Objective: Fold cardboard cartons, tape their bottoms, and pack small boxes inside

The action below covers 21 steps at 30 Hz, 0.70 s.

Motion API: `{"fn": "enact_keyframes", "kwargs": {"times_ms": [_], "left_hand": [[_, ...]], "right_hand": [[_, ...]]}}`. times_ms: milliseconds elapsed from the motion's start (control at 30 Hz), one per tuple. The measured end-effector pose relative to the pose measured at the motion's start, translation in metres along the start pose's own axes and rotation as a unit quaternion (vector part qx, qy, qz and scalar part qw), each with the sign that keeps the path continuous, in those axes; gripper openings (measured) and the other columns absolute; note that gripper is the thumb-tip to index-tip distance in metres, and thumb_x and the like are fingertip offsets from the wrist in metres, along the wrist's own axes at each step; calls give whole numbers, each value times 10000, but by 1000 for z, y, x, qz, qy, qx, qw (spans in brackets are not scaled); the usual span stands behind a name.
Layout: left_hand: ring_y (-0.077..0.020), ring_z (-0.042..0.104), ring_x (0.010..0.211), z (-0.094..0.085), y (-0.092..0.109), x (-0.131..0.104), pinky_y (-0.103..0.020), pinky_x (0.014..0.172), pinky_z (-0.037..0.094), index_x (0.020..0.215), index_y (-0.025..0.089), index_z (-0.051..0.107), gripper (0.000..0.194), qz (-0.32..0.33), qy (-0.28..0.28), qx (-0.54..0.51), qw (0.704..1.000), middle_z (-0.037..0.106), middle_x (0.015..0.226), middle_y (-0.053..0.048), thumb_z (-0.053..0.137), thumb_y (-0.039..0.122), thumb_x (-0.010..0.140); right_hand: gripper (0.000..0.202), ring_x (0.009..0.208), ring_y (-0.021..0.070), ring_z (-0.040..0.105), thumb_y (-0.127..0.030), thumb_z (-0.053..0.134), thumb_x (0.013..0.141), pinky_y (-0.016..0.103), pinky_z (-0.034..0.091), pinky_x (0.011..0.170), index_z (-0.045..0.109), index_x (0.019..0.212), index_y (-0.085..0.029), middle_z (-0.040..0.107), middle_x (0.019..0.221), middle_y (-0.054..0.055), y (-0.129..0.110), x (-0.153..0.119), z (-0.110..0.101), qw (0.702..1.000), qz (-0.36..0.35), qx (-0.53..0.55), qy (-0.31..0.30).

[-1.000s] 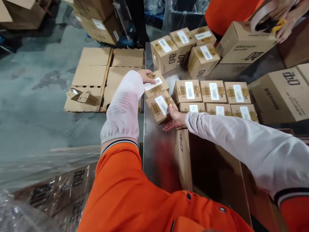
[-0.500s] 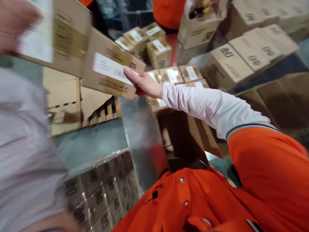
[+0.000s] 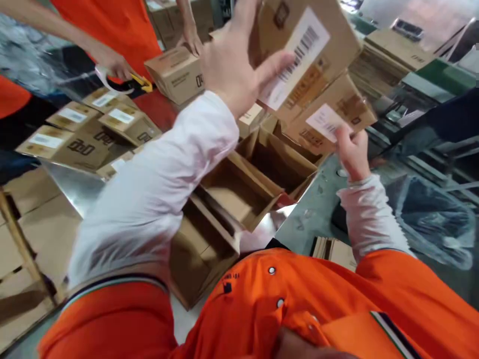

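My left hand (image 3: 239, 65) is at the top centre, its fingers round the left side of a brown labelled carton (image 3: 329, 30) and its thumb on the white barcode label. Touching that carton's lower side is a second labelled carton (image 3: 352, 97), tilted the same way. The lower right part of the second carton is pinched in my right hand (image 3: 352, 149), thumb on its face near the label. Both cartons are held up above a row of open brown boxes (image 3: 239, 192). The fingertips of my left hand are partly hidden behind the carton.
Labelled small cartons (image 3: 84, 144) stand on a metal table (image 3: 69, 184) at the left. Another person's hands hold a tape dispenser (image 3: 116, 85) and a carton (image 3: 175, 75) at the upper left. Flattened cardboard (image 3: 400, 47) and a clear plastic bag (image 3: 434, 219) are at the right.
The view has swung right, away from the wrapped carton stack and pallet. The two cartons have moved from the table's left side to above the open boxes, still in my hands.
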<state>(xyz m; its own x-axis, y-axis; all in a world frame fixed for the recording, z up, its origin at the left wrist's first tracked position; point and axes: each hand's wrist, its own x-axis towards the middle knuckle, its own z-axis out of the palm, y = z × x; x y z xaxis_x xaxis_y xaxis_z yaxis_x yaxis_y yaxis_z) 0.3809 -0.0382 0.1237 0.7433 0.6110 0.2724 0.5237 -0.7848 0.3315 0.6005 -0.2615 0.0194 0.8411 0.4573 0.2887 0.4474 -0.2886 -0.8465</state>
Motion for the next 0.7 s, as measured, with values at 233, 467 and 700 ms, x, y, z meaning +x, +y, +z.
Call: {"fn": "enact_keyframes", "kwargs": {"times_ms": [233, 467, 700], "left_hand": [[-357, 628, 1378, 120, 65, 73, -432, 1166, 475, 1651, 250, 458, 869, -17, 3, -19, 1000, 688, 1480, -69, 588, 770, 967], [-309, 632, 1342, 157, 68, 151, -378, 1099, 478, 1408, 165, 702, 697, -57, -134, 30, 989, 695, 1462, -102, 585, 716, 996], [-288, 677, 1268, 178, 82, 180, -355, 1033, 498, 1353, 199, 755, 635, -24, -140, 26, 990, 743, 1369, -81, 629, 695, 977]], "right_hand": [[614, 1119, 316, 736, -671, 569, 943, 432, 628, 943, 722, 1108, -99, 763, 1136, 194, 113, 27, -22, 993, 96, -36, -52], [767, 1175, 371, 716, -784, 433, 991, 452, 554, 1052, 798, 972, -110, 761, 884, 201, 130, 69, -25, 950, 143, -235, -146], [825, 690, 308, 720, -818, 330, 1003, 443, 613, 880, 759, 736, -165, 596, 514, 129, 134, 67, -32, 930, 216, -245, -168]]}}
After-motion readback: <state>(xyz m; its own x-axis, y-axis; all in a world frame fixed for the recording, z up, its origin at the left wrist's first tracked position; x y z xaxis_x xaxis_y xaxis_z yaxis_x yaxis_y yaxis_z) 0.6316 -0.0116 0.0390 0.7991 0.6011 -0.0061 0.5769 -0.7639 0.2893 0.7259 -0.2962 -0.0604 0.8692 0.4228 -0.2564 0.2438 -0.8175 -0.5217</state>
